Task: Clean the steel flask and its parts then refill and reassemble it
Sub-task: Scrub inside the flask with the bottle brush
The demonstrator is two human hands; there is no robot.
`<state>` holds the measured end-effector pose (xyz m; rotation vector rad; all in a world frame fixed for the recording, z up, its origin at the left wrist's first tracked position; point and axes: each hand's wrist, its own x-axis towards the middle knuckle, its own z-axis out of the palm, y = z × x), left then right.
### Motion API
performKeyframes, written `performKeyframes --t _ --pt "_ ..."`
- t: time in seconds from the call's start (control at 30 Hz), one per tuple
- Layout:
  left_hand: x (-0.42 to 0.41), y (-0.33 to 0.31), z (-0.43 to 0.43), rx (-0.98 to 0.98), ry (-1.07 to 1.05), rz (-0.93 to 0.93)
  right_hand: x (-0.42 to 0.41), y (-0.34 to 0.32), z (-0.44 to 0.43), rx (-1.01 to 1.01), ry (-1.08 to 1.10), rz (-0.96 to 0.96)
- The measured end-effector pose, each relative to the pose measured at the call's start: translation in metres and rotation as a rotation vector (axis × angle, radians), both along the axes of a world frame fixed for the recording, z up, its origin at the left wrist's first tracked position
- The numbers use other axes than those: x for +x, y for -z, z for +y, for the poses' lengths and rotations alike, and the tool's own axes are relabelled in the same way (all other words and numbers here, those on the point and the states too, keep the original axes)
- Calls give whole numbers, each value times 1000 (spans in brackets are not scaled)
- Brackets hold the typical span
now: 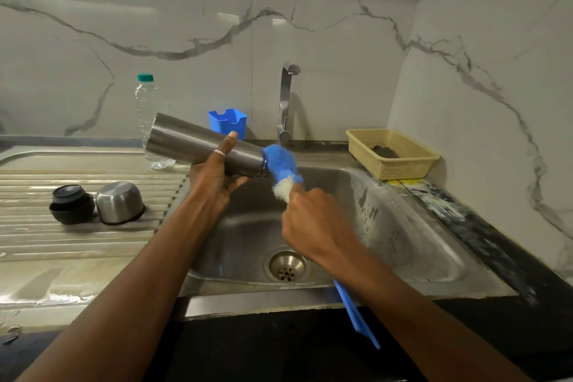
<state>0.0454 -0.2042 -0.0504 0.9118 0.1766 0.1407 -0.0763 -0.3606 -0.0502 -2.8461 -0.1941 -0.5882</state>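
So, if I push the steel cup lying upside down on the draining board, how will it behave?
The steel cup rests rim down, so it would probably slide, not roll. The ribbed draining board looks wet, so the cup may be slippery to lift. It looks rigid and, being hollow, likely light.

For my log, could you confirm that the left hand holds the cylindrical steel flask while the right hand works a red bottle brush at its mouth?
Only the colour is wrong: the head view shows a blue-and-white bottle brush. The left hand holds the cylindrical steel flask, the right hand the brush.
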Motion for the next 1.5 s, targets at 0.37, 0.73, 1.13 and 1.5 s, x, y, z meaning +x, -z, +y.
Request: performKeyframes --t 0.37,0.73,1.13,1.5 --pt "-1 2 -2 -33 -12 24 -3 2 2 6 -5 1" --pt "3 7 2 -39 -13 46 -6 3 6 -27 -17 0" --pt "3 7 -2 30 69 28 6 2 0 -55 39 -13" --pt "10 7 1 -18 62 43 7 -2 5 25 32 -13"
